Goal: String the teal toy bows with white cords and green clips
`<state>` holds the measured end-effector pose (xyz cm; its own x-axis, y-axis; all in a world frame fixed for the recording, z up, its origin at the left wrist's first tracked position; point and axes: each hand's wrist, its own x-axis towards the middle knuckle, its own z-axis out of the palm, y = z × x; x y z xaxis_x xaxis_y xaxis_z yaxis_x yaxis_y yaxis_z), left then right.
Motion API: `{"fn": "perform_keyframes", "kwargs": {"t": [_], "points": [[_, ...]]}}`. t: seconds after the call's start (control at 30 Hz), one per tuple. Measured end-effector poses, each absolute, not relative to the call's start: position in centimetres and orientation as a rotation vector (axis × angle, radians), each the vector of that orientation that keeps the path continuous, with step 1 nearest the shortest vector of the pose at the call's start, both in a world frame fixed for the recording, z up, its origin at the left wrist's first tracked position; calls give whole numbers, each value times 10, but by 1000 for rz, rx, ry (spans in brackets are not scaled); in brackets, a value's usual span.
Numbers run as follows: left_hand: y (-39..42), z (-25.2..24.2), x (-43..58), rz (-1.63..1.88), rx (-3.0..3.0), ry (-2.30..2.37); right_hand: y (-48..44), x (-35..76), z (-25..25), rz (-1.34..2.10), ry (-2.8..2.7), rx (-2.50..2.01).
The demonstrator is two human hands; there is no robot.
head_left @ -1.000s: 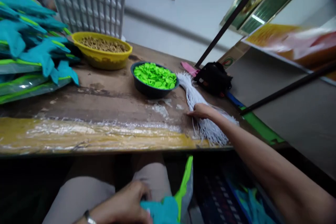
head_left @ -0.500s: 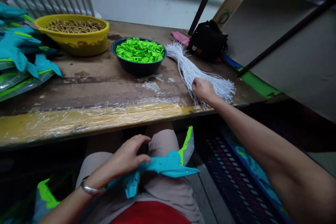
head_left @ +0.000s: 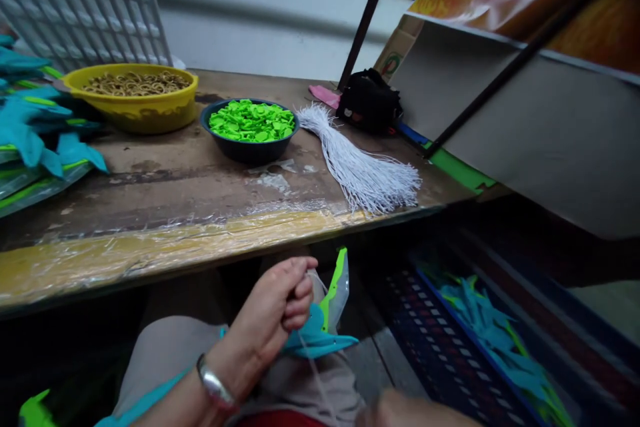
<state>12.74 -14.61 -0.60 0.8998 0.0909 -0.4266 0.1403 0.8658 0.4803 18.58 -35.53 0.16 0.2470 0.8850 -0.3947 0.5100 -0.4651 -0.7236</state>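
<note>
My left hand (head_left: 280, 310) is closed above my lap, its fingers curled around a thin white string (head_left: 316, 373). The string runs down in a straight line toward the bottom edge. A turquoise plastic toy part (head_left: 320, 340) with a bright green and clear wing-like piece (head_left: 335, 290) lies across my thighs. It sits under and beside the left hand, which hides some of it. My right hand (head_left: 387, 410), close to the string's lower end, is smeared by motion and cut off by the frame; its fingers cannot be made out.
On the table (head_left: 165, 193) stand a yellow basin (head_left: 150, 110) of tan rings and a dark bowl (head_left: 250, 150) of green pieces. A white string bundle (head_left: 360, 167) lies to their right. Turquoise toys (head_left: 30, 120) are heaped left. A blue crate (head_left: 450, 333) holds more below right.
My right hand has left the string bundle and come down to my lap. My left hand has risen off the toy and closed on a white string. The view has shifted.
</note>
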Motion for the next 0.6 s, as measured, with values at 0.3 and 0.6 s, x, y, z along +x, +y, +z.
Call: {"fn": "perform_keyframes", "kwargs": {"t": [0.3,0.6], "points": [[-214,-51,90,-235,964,351,-321,197,-16,749,59,-1001],[-201,-33,109,-312,1272,262,-325,208,-3,469,62,-1083]]}}
